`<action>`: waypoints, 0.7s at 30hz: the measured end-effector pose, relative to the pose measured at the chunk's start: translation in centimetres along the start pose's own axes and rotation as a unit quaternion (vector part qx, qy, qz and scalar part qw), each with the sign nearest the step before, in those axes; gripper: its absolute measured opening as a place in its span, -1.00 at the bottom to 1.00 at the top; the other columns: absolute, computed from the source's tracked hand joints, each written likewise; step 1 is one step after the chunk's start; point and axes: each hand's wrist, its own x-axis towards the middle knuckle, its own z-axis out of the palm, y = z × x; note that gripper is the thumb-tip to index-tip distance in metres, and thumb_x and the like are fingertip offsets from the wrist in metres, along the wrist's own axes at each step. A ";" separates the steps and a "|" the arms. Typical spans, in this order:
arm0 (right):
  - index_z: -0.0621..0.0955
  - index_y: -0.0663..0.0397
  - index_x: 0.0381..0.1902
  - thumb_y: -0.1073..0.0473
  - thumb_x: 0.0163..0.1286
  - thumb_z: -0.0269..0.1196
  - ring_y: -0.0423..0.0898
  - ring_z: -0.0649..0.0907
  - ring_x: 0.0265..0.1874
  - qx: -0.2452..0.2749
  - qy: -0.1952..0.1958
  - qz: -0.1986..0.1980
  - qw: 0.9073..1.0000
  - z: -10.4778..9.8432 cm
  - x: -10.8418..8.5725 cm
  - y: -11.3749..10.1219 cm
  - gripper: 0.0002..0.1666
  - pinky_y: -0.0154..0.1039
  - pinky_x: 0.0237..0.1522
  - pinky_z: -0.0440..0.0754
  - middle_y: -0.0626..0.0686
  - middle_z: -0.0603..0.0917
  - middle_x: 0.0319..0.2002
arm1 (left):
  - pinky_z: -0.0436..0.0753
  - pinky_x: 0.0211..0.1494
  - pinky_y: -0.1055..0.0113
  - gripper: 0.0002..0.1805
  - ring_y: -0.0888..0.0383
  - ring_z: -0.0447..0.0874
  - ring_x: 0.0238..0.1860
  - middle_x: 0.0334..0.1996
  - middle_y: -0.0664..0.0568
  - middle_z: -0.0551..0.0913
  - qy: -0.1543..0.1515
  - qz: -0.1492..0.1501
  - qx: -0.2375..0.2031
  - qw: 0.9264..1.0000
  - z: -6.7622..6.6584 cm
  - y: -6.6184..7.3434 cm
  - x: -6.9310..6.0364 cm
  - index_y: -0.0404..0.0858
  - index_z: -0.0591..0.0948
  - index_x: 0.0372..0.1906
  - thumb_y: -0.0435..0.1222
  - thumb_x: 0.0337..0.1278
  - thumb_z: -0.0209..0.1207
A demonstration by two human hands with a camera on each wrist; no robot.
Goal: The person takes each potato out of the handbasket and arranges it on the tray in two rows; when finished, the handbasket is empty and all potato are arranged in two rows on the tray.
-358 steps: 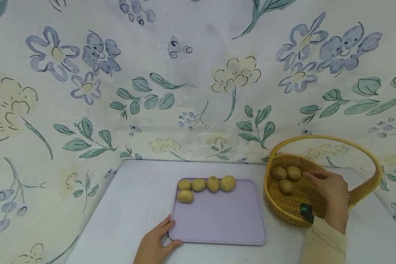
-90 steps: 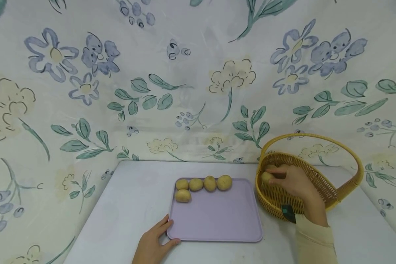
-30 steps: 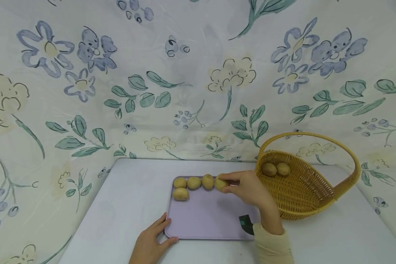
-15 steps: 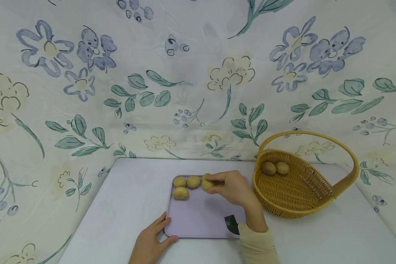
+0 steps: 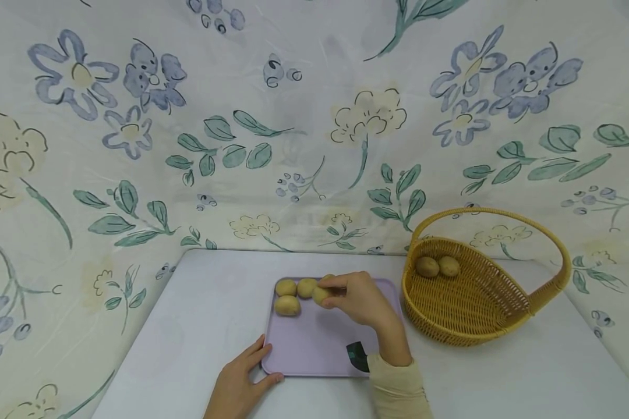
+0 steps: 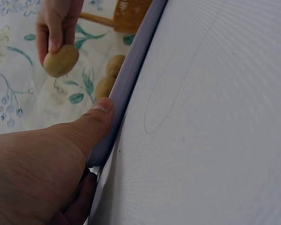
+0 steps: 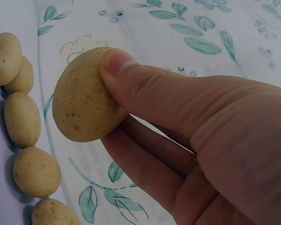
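Observation:
My right hand pinches a potato between thumb and fingers over the back part of the lilac tray. In the right wrist view this potato is speckled and held clear of the others. Several potatoes line the tray's back edge, and one more potato lies in front of the leftmost. My right hand hides part of that row in the head view. My left hand holds the tray's front left corner; in the left wrist view its thumb lies against the rim.
A wicker basket with a tall handle stands right of the tray, with two potatoes inside at its left end. The white table meets a floral cloth behind. A dark wrist camera sits by my right sleeve.
Three potatoes were in the basket; two are there now. My right hand has carried one out, leftward over the tray, and in the last second drifted further left. My left hand stays put.

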 end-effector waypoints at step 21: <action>0.80 0.03 -0.02 0.16 0.12 0.55 -0.16 0.75 -0.11 -0.039 -0.010 -0.008 0.999 2.7 1.8 1.9 -0.59 -0.23 0.10 0.60 -0.05 0.81 -0.10 | 0.62 0.36 -0.04 -0.22 -0.10 0.58 0.36 0.37 0.00 0.58 -0.007 -0.009 -0.002 1.000 -0.1 0.2 0.0 -0.19 0.68 0.21 0.19 -0.10 0.47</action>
